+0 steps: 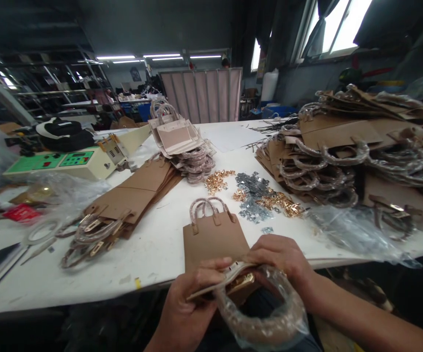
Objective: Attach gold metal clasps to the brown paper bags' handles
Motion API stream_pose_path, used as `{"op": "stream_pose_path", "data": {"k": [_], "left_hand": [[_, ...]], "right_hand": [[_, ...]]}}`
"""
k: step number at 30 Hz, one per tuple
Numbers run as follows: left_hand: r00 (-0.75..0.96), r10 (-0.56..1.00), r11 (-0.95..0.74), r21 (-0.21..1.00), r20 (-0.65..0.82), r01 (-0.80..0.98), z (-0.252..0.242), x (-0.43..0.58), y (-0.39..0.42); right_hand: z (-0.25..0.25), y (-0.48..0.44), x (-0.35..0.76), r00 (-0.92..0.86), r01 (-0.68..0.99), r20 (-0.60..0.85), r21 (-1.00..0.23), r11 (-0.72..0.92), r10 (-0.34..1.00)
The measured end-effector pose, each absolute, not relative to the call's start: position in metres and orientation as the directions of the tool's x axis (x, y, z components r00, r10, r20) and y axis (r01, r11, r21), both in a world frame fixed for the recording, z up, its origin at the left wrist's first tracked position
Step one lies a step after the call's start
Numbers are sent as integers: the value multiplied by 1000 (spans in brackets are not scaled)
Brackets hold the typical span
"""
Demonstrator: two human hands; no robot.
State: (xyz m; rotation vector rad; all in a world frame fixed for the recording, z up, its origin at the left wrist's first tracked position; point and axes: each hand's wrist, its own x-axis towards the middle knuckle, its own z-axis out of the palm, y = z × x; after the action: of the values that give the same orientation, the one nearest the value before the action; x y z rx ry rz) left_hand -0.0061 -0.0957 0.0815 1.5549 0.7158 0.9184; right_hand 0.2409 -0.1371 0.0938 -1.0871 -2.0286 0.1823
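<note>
Wrapped handle (266,326) on tan bag (233,271), left hand (186,302) and right hand (285,260) closed on its edge, machine panel (76,159) markings illegible

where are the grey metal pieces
In the head view, right of centre, the grey metal pieces lie on the white table among gold pieces, beyond the right hand.

Daylight glares from the window (352,24) at upper right, its panes washed out; tube lights (205,56) glow at upper centre. The room behind is dim and soft, the surface (101,281) brighter, with darkness below its front edge. The plastic-wrapped handle (266,326) glints at lower centre. Wide-angle distortion stretches the sides.
</note>
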Motion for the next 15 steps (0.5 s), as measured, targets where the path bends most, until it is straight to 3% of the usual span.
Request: {"op": "stream_pose_path", "data": {"k": [4, 10, 15], "left_hand": [[465, 833, -388, 916, 299, 106, 79, -4, -107], [414, 863, -367, 923, 289, 120, 76, -1, -125], [252, 885, -434, 890, 391, 140, 71, 6, -127]], "right_hand": [[87, -151, 247, -361, 651, 611, -376, 660, 704], [80, -159, 246, -403, 624, 630, -341, 703, 664], [80, -154, 233, -280, 654, 667, -394, 646, 691]]}}
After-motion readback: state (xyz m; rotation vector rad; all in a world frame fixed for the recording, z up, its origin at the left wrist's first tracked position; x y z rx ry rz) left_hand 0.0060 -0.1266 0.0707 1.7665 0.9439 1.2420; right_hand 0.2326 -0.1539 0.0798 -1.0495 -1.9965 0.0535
